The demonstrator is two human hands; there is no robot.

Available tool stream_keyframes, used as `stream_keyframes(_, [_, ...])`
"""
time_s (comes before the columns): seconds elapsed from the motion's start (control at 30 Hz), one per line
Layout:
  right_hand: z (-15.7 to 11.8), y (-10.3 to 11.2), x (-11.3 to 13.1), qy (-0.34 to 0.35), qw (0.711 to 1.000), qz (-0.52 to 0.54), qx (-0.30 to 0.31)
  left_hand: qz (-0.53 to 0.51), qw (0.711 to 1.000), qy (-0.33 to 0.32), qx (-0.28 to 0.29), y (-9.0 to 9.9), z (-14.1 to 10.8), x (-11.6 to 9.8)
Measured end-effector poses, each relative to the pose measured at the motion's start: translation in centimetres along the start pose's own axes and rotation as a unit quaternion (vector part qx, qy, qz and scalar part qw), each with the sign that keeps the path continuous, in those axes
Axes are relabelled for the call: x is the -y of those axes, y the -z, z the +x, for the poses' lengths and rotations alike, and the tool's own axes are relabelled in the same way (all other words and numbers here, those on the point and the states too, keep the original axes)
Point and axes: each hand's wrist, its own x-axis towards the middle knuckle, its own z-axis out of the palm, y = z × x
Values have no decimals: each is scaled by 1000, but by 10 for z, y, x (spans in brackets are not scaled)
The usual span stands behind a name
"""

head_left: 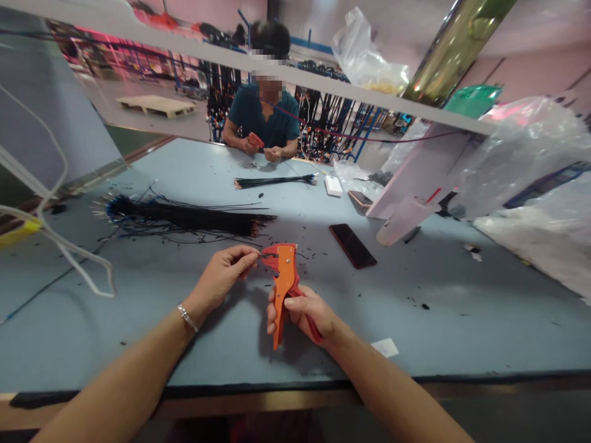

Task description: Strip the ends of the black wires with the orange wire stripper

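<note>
My right hand (pixel 302 312) is wrapped round the handles of an orange and red wire stripper (pixel 285 267), held upright above the blue-grey table (pixel 221 357). Just left of the tool's jaws, my left hand (pixel 233 264) pinches a thin dark wire whose end lies at the jaws; most of that wire is hidden by the fingers. Behind my left hand lies a large bundle of black wires (pixel 194 218), with blue and metal-coloured ends at its left side. Small black scraps are scattered round the tool.
A dark phone (pixel 353 245) lies right of the tool, with a paper scrap (pixel 385 347) nearer me. Across the table, a person (pixel 265 117) holds a red tool behind a smaller wire bundle (pixel 277 181). White cables (pixel 69 246) hang at left; a plastic cup (pixel 401 224) stands right.
</note>
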Motion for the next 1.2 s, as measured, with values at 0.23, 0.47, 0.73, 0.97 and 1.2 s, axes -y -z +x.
stream_keyframes(0.23, [0,3,-2,-13,1000,2,-2,22,1000,-7,8,0,-1,-1])
stream_keyframes(0.47, [-1,2,-4,-1,1000,-24,-2,28,999,-17,-17,-3,-4,-8])
stream_keyframes(0.73, [-2,0,-2,-1,999,-41,-1,54,998,-21,12,1,-3,-2])
stream_keyframes(0.97, [-2,0,-3,1,999,-33,-2,36,999,-16,18,0,-4,-6])
stream_keyframes(1.2, [-4,-4,-2,6,999,-39,-16,32,998,-40,31,0,-5,-5])
